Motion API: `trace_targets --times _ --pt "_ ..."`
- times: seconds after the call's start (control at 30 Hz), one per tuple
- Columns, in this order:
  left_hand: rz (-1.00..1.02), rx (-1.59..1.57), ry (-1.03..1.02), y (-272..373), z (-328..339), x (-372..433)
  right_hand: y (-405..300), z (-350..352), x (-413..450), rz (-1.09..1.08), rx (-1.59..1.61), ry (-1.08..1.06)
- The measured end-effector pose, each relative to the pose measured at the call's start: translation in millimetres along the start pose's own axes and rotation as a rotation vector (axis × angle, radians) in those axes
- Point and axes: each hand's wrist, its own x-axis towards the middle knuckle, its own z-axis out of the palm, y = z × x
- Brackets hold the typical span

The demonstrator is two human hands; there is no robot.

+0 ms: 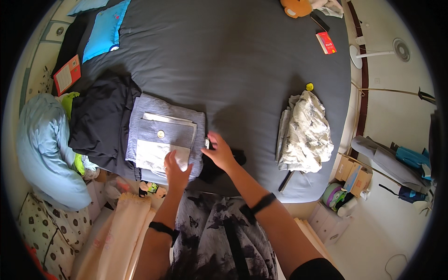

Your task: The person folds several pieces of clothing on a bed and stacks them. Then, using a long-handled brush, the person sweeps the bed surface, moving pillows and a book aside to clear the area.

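A folded blue-grey cloth (194, 120) lies near the bed's front edge. On top of it rests a smaller folded piece, grey and white (145, 150), with a round pale button-like disc (161, 134). My left hand (176, 170) is over the white part, fingers apart; whether it presses on the fabric is unclear. Just beyond the stack's right edge, my right hand (218, 152) has thumb and forefinger spread beside a small whitish item (207, 143); a grip on it cannot be made out. Black fabric (213, 169) lies below that hand.
Black garments (101, 122) adjoin the stack's left side, beside a light blue bundle (45, 147). A patterned white cloth (309, 133) lies at the bed's right, near a yellow object (309, 86). Farther off are a blue pillow (105, 33), a red box (326, 43) and a fan (401, 50).
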Motion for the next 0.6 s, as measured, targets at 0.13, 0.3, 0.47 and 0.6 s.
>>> trace_targets --times 0.13,0.3,0.47,0.6 --pt "-0.212 0.010 -0.132 25.2 10.9 23.6 -34.1 57.8 64.3 0.254 -0.250 0.195" --pt "-0.319 -0.068 -0.037 30.7 17.6 41.6 -65.9 77.5 67.9 0.406 -0.292 -0.027" --pt "-0.241 -0.390 0.011 7.8 -10.6 42.8 -59.0 122.6 18.0 0.087 -0.213 0.034" --pt "-0.268 -0.443 -0.087 0.1 -38.3 35.8 -64.3 145.0 8.2 0.166 -0.289 0.155"
